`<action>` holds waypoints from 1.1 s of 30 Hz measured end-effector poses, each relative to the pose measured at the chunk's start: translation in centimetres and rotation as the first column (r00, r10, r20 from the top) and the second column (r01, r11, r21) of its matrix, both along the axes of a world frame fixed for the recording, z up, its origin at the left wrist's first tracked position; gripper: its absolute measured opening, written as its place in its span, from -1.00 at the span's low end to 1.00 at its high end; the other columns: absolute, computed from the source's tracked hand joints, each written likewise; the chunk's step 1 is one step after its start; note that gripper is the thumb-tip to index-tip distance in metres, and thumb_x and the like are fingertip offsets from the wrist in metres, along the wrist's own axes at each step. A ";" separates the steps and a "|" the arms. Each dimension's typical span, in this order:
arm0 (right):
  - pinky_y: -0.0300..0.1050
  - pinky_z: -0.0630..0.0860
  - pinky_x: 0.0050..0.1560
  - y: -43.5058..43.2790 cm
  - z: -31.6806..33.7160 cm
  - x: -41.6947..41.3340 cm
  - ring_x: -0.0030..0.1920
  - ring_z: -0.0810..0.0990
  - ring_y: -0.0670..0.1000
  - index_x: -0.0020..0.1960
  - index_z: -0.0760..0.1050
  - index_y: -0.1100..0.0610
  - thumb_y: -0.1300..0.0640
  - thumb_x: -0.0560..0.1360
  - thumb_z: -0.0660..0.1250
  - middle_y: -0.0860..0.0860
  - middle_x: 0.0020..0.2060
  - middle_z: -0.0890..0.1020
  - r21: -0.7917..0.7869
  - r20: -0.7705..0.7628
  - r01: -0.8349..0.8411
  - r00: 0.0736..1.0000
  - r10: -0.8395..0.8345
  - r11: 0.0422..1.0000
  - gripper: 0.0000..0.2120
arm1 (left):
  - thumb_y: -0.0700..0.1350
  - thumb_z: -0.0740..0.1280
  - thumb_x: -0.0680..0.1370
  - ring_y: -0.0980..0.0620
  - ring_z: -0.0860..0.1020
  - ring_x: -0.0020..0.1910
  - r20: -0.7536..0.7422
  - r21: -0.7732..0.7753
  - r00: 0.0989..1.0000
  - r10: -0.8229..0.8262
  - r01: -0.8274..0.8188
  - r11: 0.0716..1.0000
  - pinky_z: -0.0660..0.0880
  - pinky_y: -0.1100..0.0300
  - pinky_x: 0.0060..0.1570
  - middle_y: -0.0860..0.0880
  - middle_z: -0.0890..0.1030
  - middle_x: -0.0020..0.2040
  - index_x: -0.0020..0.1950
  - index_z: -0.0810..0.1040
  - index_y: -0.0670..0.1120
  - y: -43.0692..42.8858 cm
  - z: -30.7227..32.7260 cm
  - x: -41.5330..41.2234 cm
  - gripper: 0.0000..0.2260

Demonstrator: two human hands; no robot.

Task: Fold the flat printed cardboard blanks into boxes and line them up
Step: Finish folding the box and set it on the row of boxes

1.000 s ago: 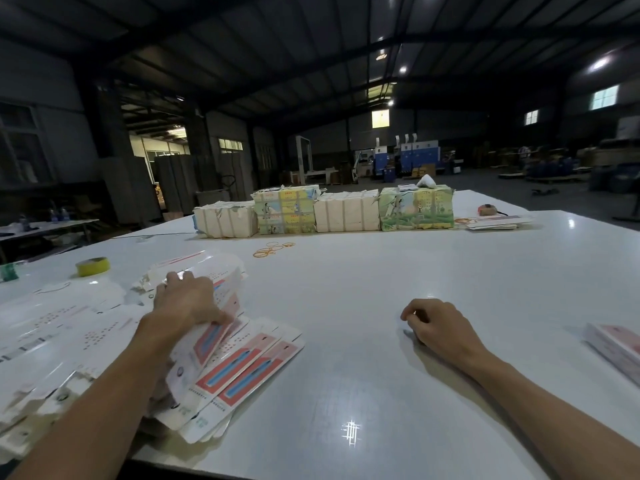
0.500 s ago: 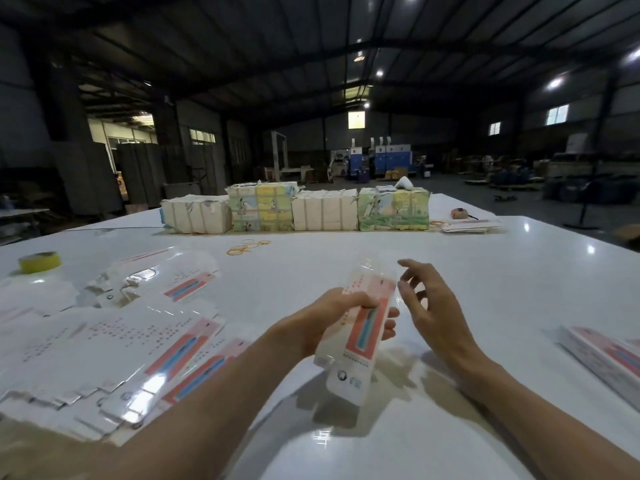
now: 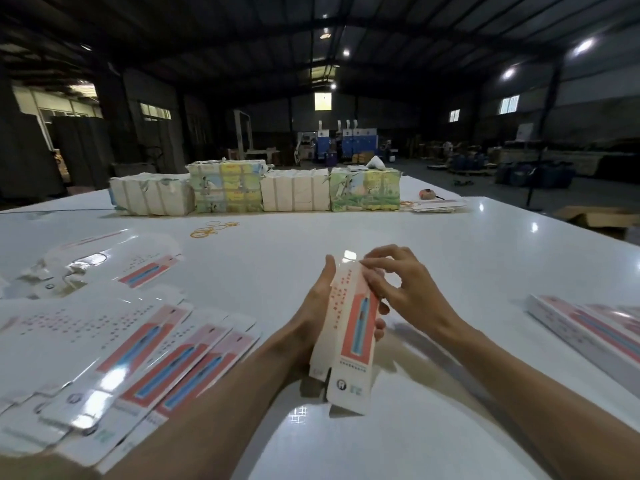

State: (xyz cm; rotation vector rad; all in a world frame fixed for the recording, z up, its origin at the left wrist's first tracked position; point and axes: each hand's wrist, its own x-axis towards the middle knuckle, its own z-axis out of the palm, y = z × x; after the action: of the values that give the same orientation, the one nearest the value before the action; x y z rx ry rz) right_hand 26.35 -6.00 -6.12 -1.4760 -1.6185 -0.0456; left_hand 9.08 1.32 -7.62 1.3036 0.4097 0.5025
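You have one blank [image 3: 349, 327] up off the desk [image 3: 450, 244], roughly in front of your chest, standing on its long axis and already opened partway into a sleeve. Your left hand [image 3: 320, 306] cups it from behind and below, closed around the body with fingertips showing past the right edge, so the sleeve stays square while the other hand works. Your right hand [image 3: 401, 285] is pinched narrow at the top end, thumb and forefinger on the upper flap; that looks like the tuck of the top closure, which leaves the bottom flaps, hanging loose near the desk, for afterwards.

The flat stock [image 3: 145, 344] lies fanned out to your left, within easy reach of the left hand. I count about four red-and-blue printed faces in the near fan and one more in the loose pile behind it; the overlap hides the true total. To your right, at the desk edge, the finished boxes [image 3: 588, 323] lie side by side, two or three of them, cut off by the frame. At the far side stand four wrapped bundles [image 3: 294, 194], with several rubber bands [image 3: 213, 228] in front of them.
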 end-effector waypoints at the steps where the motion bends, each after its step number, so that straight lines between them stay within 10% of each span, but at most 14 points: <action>1: -0.11 0.62 0.14 0.0 0.2 -0.1 0.28 0.50 -0.03 0.25 0.69 0.15 0.10 0.66 0.37 -0.05 0.18 0.59 0.022 -0.050 -0.012 0.999 0.013 1.000 -0.77 | 0.44 0.00 0.64 -0.23 0.72 -0.08 -0.002 0.002 1.000 0.008 -0.008 1.000 0.66 -0.02 -0.11 -0.25 0.71 0.08 0.33 0.57 -0.12 0.0 0.0 0.0 -0.28; 4: -0.24 0.65 -0.09 0.0 0.8 -0.2 0.19 0.58 0.01 0.12 0.71 0.14 0.15 0.63 0.42 0.00 0.16 0.59 0.070 -0.215 -0.027 0.976 0.042 0.997 -0.87 | 0.39 0.05 0.66 -0.20 0.71 -0.08 -0.009 0.016 1.000 -0.003 0.003 1.000 0.65 -0.02 -0.09 -0.24 0.70 0.12 0.33 0.57 -0.14 0.1 0.2 0.1 -0.33; 12: 0.15 0.62 0.26 -0.6 2.2 0.3 0.21 0.62 0.13 -0.08 0.75 0.17 0.16 0.58 0.46 -0.08 0.27 0.58 0.029 -0.584 -0.149 0.800 0.137 0.988 -0.88 | 0.39 0.01 0.64 -0.11 0.67 -0.14 -0.046 0.051 0.979 -0.196 0.199 0.979 0.64 0.06 -0.09 -0.19 0.69 0.10 0.27 0.61 -0.15 0.1 1.5 0.0 -0.31; 18: 0.09 0.50 0.39 -1.4 2.9 -0.5 0.35 0.55 0.12 -0.16 0.73 0.19 0.13 0.53 0.42 0.02 0.33 0.58 0.098 -0.721 -0.329 0.627 0.294 0.939 -0.82 | 0.46 0.09 0.58 0.04 0.55 -0.27 -0.074 -0.043 0.974 -0.216 0.213 0.976 0.56 0.20 -0.18 -0.07 0.56 -0.13 0.13 0.47 -0.12 -0.5 1.7 0.5 -0.36; 27: 0.22 0.48 0.44 -0.5 0.2 -1.9 0.32 0.61 0.07 0.39 0.48 -0.10 -0.03 0.54 0.48 0.03 0.29 0.62 0.070 -0.735 -0.262 0.639 0.227 0.963 -0.55 | 0.42 0.19 0.57 0.08 0.43 -0.45 0.197 -0.359 0.979 -0.057 0.126 0.925 0.44 0.29 -0.42 -0.04 0.45 -0.32 -0.01 0.44 -0.13 0.1 1.0 0.5 -0.42; 33: -0.05 0.69 0.06 -0.1 -1.0 -2.4 0.06 0.73 0.17 0.43 0.39 -0.21 0.03 0.61 0.43 0.15 -0.04 0.71 0.038 -0.679 -0.335 0.683 0.270 0.941 -0.56 | 0.49 0.11 0.49 -0.05 0.63 -0.28 0.139 -0.196 0.989 0.054 -0.026 0.980 0.62 0.10 -0.29 -0.17 0.60 -0.17 0.35 0.51 -0.13 -0.2 0.5 0.2 -0.22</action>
State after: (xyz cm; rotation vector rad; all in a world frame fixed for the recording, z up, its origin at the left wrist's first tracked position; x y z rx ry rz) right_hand 23.96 -6.10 -7.08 -1.0689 -1.2251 0.6980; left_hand 9.25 1.09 -7.10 1.0664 0.3557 0.5721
